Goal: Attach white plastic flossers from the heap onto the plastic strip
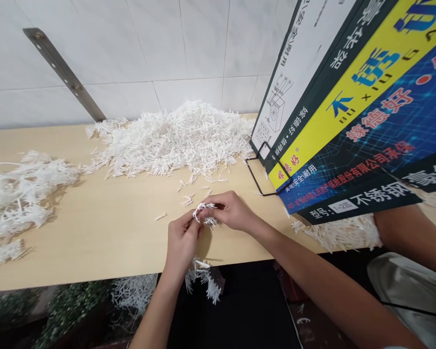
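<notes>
My left hand [182, 239] and my right hand [229, 209] meet over the front edge of a light wooden table [105, 228]. Both pinch a strip of small white plastic pieces [202, 213] that curls between the fingertips. More of the strip [204, 278] hangs down below the table edge under my left hand. A big heap of loose white pieces [174, 138] lies at the back of the table by the tiled wall. A few single pieces [187, 198] are scattered just beyond my hands.
Uncut white strips [14, 194] are piled at the table's left end. A large printed cardboard box [352, 102] leans over the right side, with a black wire stand [261, 174] beside it. Another person's arm [407, 237] is at the right. More white strips [339, 232] lie under the box.
</notes>
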`<state>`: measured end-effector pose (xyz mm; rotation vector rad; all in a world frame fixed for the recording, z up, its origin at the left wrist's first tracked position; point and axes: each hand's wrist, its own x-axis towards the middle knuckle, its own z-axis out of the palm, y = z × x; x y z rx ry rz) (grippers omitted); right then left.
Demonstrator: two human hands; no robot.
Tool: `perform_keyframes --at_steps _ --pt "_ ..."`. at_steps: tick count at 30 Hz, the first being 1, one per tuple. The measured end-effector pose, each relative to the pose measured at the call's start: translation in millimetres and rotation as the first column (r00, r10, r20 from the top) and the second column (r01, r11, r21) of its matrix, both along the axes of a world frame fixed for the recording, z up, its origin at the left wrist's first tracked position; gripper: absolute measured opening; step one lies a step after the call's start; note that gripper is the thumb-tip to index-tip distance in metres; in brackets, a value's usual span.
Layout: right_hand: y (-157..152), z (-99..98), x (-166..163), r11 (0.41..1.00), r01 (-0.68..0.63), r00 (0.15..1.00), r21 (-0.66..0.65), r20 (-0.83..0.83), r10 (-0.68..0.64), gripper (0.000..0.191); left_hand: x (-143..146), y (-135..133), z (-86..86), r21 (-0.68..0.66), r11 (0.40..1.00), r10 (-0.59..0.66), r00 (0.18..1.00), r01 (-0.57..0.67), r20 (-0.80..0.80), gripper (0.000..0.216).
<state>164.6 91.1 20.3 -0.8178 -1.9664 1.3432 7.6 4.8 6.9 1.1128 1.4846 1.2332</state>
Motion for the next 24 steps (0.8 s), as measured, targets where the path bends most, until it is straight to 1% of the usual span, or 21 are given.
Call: perform_keyframes --at_steps 2,4,5,7,8,9,10,11,13,14,15,16,17,18,19,21,22,24 --pt "-1.4 -1.2 -0.6 0.996 0.085 0.996 0.017 -0.032 -0.084 0.039 1.9 1.0 1.1 -0.005 0.999 -0.033 0.999 0.033 -0.028 0.048" --pt "0.9 -4.8 0.0 0.979 0.203 0.975 -0.025 -0.088 -0.204 0.043 4.3 2.1 2.2 0.006 0.998 -0.058 0.996 0.058 -0.066 0.049" --pt "3.7 -7.5 0.6 0.955 0.283 0.946 -0.088 -0.139 -0.293 0.043 5.4 2.3 2.5 0.013 0.998 -0.062 0.994 0.063 -0.087 0.049" --pt "11.4 -13.1 2.0 0.867 0.421 0.837 -0.267 -0.253 -0.484 0.045 6.9 1.6 2.5 0.017 0.998 -0.061 0.991 0.064 -0.119 0.048" --pt "15.0 -14.9 2.6 0.828 0.445 0.789 -0.341 -0.288 -0.542 0.046 7.0 0.9 2.3 0.013 0.999 -0.049 0.991 0.051 -0.128 0.049" --pt "17.7 -15.6 3.1 0.815 0.439 0.774 -0.377 -0.303 -0.557 0.045 7.0 0.1 2.1 0.009 0.999 -0.031 0.991 0.033 -0.13 0.05" --pt "19.1 -14.9 3.5 0.835 0.41 0.796 -0.366 -0.303 -0.524 0.043 6.7 -0.4 1.8 0.004 1.0 -0.012 0.992 0.013 -0.125 0.05" --pt "19.1 -12.7 3.9 0.878 0.361 0.843 -0.313 -0.293 -0.451 0.04 6.5 -0.6 1.6 0.0 1.0 0.007 0.993 -0.007 -0.116 0.051" --pt "15.2 -5.5 4.5 0.964 0.223 0.936 -0.147 -0.246 -0.254 0.039 6.5 0.4 1.5 -0.003 1.0 0.026 0.994 -0.027 -0.109 0.05" --pt "12.4 -1.6 4.9 0.988 0.137 0.967 -0.075 -0.206 -0.149 0.041 6.8 1.5 1.6 -0.001 1.0 0.027 0.993 -0.027 -0.113 0.049" --pt "9.6 1.6 5.4 0.998 0.05 0.986 -0.028 -0.157 -0.054 0.041 7.2 2.8 1.7 0.001 1.0 0.027 0.993 -0.027 -0.117 0.049" --pt "7.3 3.6 5.8 1.0 -0.017 0.994 -0.01 -0.109 0.016 0.038 7.7 4.2 1.8 0.003 1.0 0.025 0.993 -0.025 -0.118 0.048" --pt "5.9 4.0 6.1 0.999 -0.047 0.997 -0.009 -0.069 0.046 0.032 8.2 5.4 1.8 0.004 1.0 0.023 0.993 -0.022 -0.114 0.047" --pt "5.5 2.8 6.1 0.999 -0.034 0.998 -0.017 -0.043 0.034 0.028 8.9 6.4 1.9 0.004 1.0 0.018 0.994 -0.017 -0.105 0.047" --pt "6.2 0.1 6.0 1.0 0.012 0.999 -0.028 -0.037 -0.013 0.028 9.5 7.0 1.9 0.005 1.0 0.012 0.996 -0.011 -0.092 0.047" --pt "10.6 -7.4 5.7 0.981 0.172 0.978 -0.084 -0.108 -0.181 0.036 10.9 6.8 2.3 0.009 1.0 0.005 0.998 -0.004 -0.069 0.047" --pt "13.8 -10.9 5.7 0.954 0.263 0.943 -0.145 -0.171 -0.286 0.041 11.5 6.1 2.7 0.007 1.0 0.006 0.998 -0.006 -0.067 0.047" --pt "19.7 -14.8 6.2 0.868 0.394 0.827 -0.303 -0.295 -0.479 0.047 12.3 3.7 4.0 -0.007 1.0 0.008 0.997 -0.009 -0.081 0.049"
